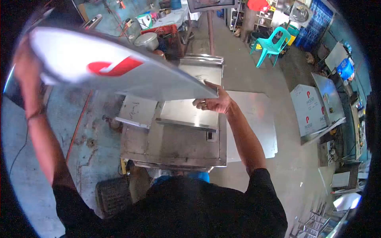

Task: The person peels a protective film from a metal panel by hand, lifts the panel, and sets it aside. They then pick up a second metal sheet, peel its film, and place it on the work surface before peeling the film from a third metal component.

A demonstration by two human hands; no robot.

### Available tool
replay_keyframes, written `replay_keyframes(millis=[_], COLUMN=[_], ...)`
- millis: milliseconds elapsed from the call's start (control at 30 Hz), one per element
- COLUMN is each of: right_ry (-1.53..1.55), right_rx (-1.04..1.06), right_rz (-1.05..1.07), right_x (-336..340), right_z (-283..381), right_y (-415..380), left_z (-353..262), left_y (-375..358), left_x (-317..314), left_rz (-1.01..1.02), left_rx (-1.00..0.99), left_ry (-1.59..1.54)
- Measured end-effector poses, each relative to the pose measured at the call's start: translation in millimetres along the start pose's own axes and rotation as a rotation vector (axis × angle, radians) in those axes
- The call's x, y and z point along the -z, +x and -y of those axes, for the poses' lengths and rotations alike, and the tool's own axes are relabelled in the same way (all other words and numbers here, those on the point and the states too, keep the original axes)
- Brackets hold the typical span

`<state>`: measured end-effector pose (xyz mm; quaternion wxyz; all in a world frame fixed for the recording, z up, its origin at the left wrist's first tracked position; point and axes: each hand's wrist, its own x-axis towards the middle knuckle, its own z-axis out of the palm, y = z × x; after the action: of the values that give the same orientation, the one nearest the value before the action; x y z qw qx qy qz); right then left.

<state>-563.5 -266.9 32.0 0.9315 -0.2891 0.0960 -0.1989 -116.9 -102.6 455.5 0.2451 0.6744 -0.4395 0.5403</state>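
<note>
A large metal sheet [154, 81], covered in white film with a red printed mark, is held tilted above the worktable. Its left end is raised higher than its right and is smeared by motion. My left hand [28, 65], also blurred, grips the sheet's left edge. At the lower right corner, my right hand [217, 101] pinches the sheet between thumb and fingers. Below lie a shiny metal tray-like piece [186, 113] with raised edges and a smaller panel [137, 109] with handwriting, both on the metal worktable [174, 148].
Another flat sheet [254, 123] juts out at the table's right. Printed panels [307, 107] lean by the right-hand wall. A green plastic chair [272, 45] stands farther back. A post [210, 33] rises behind the table. The blue-grey wall [51, 131] is close on the left.
</note>
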Motion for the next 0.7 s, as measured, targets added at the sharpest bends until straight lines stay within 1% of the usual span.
replay_keyframes(millis=[33, 67, 100, 133, 167, 200, 233, 267, 300, 333, 367, 433, 500, 567, 633, 700], right_ry=[-0.012, -0.167, -0.315, -0.318, -0.512, -0.704, -0.681, -0.657, -0.553, -0.445, -0.447, -0.246, -0.203, -0.228, -0.280, -0.152], right_rx=[-0.048, -0.019, 0.013, 0.011, 0.221, 0.435, 0.309, 0.182, 0.163, 0.139, 0.132, 0.190, 0.198, 0.217, 0.225, 0.249], right_rz=[0.066, -0.304, -0.675, -0.679, -0.939, -1.190, -1.086, -0.978, -0.784, -0.591, -0.592, -0.434, -0.445, -0.444, -0.424, -0.511], right_x=[27, 16, 1, 13, 35, 46, 30, 4, -13, -27, -39, -57, -59, -55, -48, -20], right_z=[6, 16, 22, 20, 20, 17, 14, 8, -2, -11, -16, -23, -22, -18, -18, -25], right_y=[3, -7, -17, -25, -32, -38, -50, -64, -72, -76, -75, -71, -70, -71, -76, -70], left_z=[-53, -95, -113, -124, -143, -152, -190, -207, -218, -229, -235, -240, -256, -270, -268, -270], left_y=[-8, -9, -5, -7, -10, -8, -14, -16, -21, -34, -43, -65, -107, -142, -171, -194], left_x=[-7, -15, -25, -49, -49, -69, -32, -13, 2, 22, 34, 22, 28, 44, 79, 94], left_rz=[0.010, 0.005, 0.123, 0.077, 0.187, 0.119, 0.003, 0.063, 0.133, 0.071, 0.008, 0.163, -0.156, -0.314, -0.007, 0.089], left_rx=[0.027, 0.052, 0.038, -0.047, 0.019, -0.017, -0.171, -0.156, -0.139, -0.306, -0.474, -0.534, -0.673, -0.706, -0.791, -0.819], left_ry=[-0.419, -0.840, -0.768, -0.960, -0.908, -0.857, -1.006, -0.933, -0.858, -0.788, -0.714, -0.405, -0.545, -0.852, -0.896, -0.946])
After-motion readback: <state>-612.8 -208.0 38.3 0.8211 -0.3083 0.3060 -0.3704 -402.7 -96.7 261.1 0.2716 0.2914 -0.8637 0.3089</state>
